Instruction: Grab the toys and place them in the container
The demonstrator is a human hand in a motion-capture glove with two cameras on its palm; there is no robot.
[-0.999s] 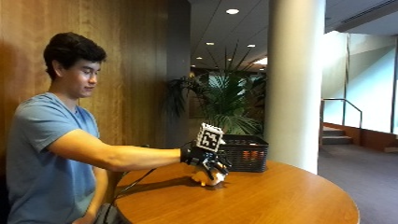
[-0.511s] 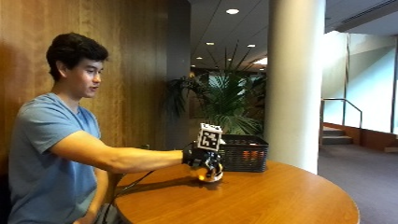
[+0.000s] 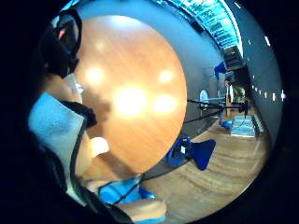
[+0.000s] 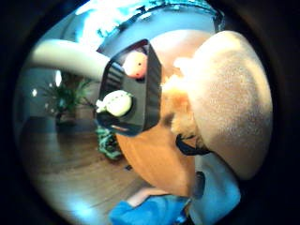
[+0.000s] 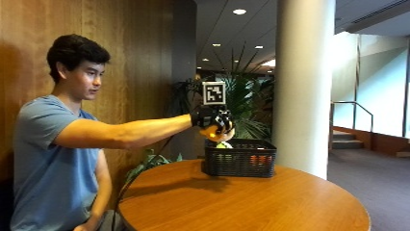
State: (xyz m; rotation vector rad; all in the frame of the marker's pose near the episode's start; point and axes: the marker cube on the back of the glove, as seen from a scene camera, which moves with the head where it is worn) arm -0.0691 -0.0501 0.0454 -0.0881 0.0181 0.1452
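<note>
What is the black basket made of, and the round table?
The basket looks like black plastic: its walls are a stiff grid of small holes, though coated wire is possible. The table seems to be wood with a glossy finish, since it shows fine grain and mirrors the ceiling lights.

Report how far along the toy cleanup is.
Done: a pink toy and a white toy already lie in the black basket. In hand: the gloved right hand holds a yellow-orange toy above the basket. Left: dropping it in; no other toys show on the table.
</note>
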